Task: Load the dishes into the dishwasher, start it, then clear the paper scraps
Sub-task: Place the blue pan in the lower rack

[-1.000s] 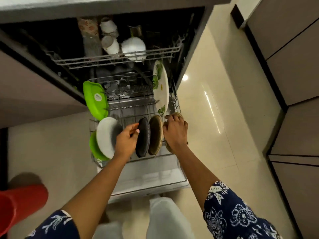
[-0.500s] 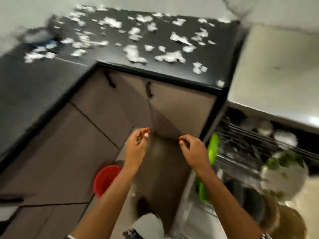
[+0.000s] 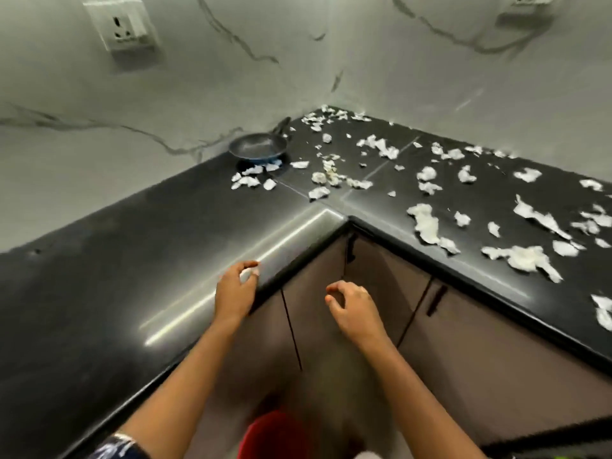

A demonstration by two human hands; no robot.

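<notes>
Both hands hang in the air in front of the inner corner of the black tabletop (image 3: pixel 132 246), well nearer the camera than the frying pan (image 3: pixel 257 148), which sits at the back against the marbled wall.

The left hand (image 3: pixel 236 289) is over the tabletop's front edge, below the pan and a little to its left. Its fingers are loosely curled, with the thumb tip drawn close to the forefinger tip so that they make a small ring. A pale patch shows inside that ring. Whether it is glare off the tabletop or something pinched, I cannot tell, and nothing else is in its grasp.

The right hand (image 3: pixel 354 309) is below and to the right of the pan, in front of the brown cupboard doors (image 3: pixel 463 342) and clear of the tabletop. Its fingers are bent downward and relaxed, palm down. It holds nothing and touches nothing.

The paper scraps (image 3: pixel 425 223) lie torn and crumpled on the tabletop. A few are just in front of the pan and touching its base, and the rest are scattered to the right of the pan along the other arm of the tabletop as far as the frame edge. Neither hand is near them.

A red bucket (image 3: pixel 275 435) stands on the floor far below the pan, between the forearms. A wall socket (image 3: pixel 127 26) is above and to the left of the pan.
</notes>
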